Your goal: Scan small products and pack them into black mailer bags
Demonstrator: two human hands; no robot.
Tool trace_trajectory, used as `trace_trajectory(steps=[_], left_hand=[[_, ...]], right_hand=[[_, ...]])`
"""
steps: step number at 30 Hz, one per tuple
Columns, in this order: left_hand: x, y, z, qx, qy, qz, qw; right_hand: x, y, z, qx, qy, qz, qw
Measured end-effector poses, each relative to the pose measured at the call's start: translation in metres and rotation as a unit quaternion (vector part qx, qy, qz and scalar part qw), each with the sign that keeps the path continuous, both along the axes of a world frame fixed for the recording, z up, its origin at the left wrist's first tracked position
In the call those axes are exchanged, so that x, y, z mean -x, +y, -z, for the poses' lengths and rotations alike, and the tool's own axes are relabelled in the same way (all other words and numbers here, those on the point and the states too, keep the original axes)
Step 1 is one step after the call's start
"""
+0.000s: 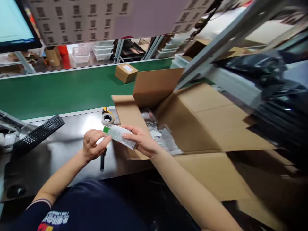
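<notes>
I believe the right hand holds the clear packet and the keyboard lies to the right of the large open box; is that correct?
Not quite: the head view shows the keyboard to the left of the large open box. The right hand does hold the clear packet.

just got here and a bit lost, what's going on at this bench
A person has a clear plastic packet up in front of them. The right hand grips one end, and the left hand pinches at the other, near a green patch. Beside them stands an open cardboard box with clear bags inside. A roll of tape and a keyboard are on the metal table.
</notes>
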State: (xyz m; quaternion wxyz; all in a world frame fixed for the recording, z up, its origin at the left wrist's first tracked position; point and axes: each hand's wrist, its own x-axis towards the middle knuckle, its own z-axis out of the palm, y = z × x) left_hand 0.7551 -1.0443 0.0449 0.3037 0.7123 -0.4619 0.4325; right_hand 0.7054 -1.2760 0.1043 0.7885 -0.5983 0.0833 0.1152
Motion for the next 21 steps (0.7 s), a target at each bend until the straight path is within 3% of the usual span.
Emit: trace_trajectory(steps=[6,11,14,16,19,21], left_hand=[[0.012,0.153,0.038,-0.083,0.119,-0.020,0.989],[0.035,0.252,0.033,-0.004,0.003,-0.067,0.998],[0.053,0.286,0.030,0.055,-0.024,-0.106,0.993],[0.066,0.301,0.034,0.115,0.026,-0.127,0.985],[0.087,0.315,0.045,0.221,0.136,-0.174,0.950],[0.099,0.321,0.051,0.244,0.207,-0.194,0.927]], right_hand=[[0.009,0.138,0.014,-0.037,0.035,-0.065,0.997],[0.012,0.249,0.036,-0.043,0.011,-0.091,0.995],[0.017,0.307,0.056,-0.022,-0.033,-0.058,0.998],[0.022,0.338,0.070,0.001,-0.064,-0.028,0.998],[0.031,0.371,0.084,0.015,-0.086,0.001,0.996],[0.037,0.386,0.091,0.015,-0.087,0.003,0.996]])
